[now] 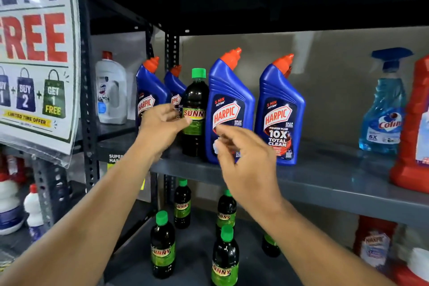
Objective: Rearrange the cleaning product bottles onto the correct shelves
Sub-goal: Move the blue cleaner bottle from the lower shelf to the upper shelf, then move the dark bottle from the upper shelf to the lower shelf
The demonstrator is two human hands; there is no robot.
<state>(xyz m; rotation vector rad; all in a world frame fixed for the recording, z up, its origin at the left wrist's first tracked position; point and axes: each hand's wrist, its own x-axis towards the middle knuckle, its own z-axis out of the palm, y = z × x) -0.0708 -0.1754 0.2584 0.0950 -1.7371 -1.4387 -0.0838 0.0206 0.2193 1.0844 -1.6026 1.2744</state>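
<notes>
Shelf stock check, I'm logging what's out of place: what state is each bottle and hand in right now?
Sunny bottle on the upper shelf: upright, capped, among blue Harpic bottles.
Blue Harpic bottles: upright, capped.
Sunny bottles on the lower shelf: upright, capped.
Colin spray bottle: upright.
Left hand: open, at the upper Sunny bottle, empty.
Right hand: open, empty.

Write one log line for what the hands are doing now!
left hand: open, reaching at dark bottle | right hand: open, before blue bottle | shelf: dark bottle among blue ones
</notes>
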